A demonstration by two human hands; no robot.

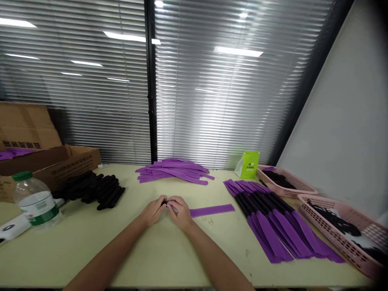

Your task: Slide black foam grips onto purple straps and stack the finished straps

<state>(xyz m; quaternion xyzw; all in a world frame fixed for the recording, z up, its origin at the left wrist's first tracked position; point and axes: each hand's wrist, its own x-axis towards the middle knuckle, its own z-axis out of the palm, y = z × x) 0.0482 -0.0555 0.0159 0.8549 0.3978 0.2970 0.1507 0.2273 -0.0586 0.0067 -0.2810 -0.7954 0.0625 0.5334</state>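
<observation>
My left hand (pixel 154 211) and my right hand (pixel 181 213) meet over the middle of the table, both closed in a pinch. A purple strip (pixel 212 210) lies flat and stretches out to the right from under my right hand, its end between the fingertips. At my left fingertips a bit of something black shows, mostly hidden by the fingers. Behind my hands lies a loose pile of purple strips (pixel 176 171). To the left is a heap of black tube-like sleeves (pixel 93 189). On the right, several purple strips with black middles (pixel 273 218) lie in a row.
An open cardboard box (pixel 75 161) and a plastic bottle with a green cap (pixel 38 204) stand at the left, beside a white object (pixel 15 228). Two pink baskets, one nearer (pixel 336 238) and one farther (pixel 287 190), and a green packet (pixel 250 165) are at the right.
</observation>
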